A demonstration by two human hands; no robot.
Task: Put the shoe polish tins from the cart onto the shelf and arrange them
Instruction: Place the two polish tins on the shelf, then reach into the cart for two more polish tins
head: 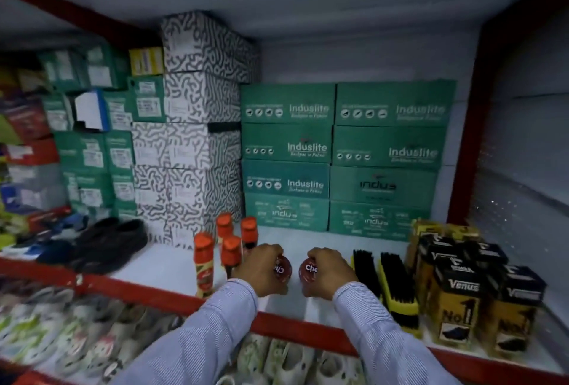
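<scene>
Both my hands reach over the red front edge of the white shelf point(172, 264). My left hand point(261, 270) grips a round red shoe polish tin point(283, 267) with white lettering, held on edge. My right hand point(329, 270) grips a second red tin point(308, 270) the same way. The two tins face each other a small gap apart, low over the shelf between the bottles and the brushes. I cannot tell whether they touch the shelf. The cart is out of view.
Several orange-capped polish bottles point(229, 246) stand just left of my hands. Black-bristled yellow brushes point(397, 280) and black-and-yellow Venus boxes point(462, 286) fill the right. Green shoe boxes point(338, 156) and patterned white boxes point(191, 125) stack behind. Dark shoes point(114, 239) lie left.
</scene>
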